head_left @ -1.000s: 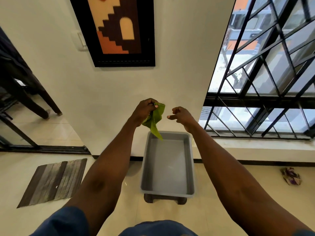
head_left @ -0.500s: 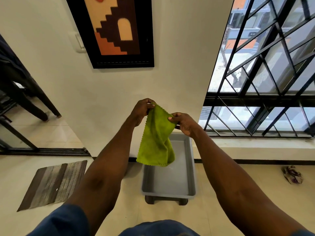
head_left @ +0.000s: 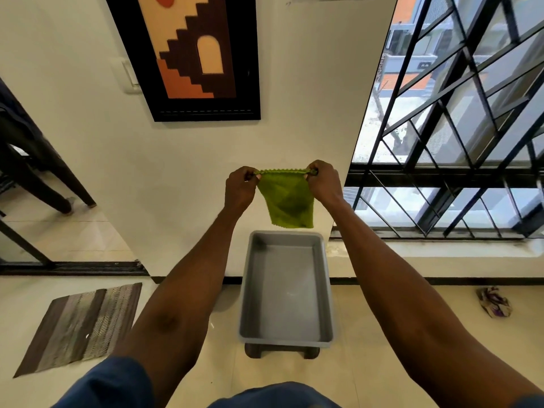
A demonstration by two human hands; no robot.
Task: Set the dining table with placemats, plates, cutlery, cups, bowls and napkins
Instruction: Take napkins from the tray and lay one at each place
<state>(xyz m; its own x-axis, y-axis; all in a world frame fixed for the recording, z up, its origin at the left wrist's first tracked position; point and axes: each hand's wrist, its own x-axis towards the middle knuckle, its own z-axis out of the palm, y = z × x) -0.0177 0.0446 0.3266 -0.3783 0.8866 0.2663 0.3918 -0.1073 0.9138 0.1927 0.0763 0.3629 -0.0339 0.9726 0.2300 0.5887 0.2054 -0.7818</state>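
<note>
Now the green napkin [head_left: 287, 201], bunched in the left hand [head_left: 240, 188] a second ago, hangs stretched above the grey tray's [head_left: 329, 290] far edge, both hands pinching its top corners, the right hand [head_left: 323, 181] included, ready for folding.

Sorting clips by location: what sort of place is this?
Probably a home: a framed picture on the wall, a floor mat, a grilled window, and both hands holding a napkin.

Grey tray [head_left: 285, 343] on floor, striped mat [head_left: 79, 325], framed picture [head_left: 188, 57], window grille [head_left: 459, 119]
</note>
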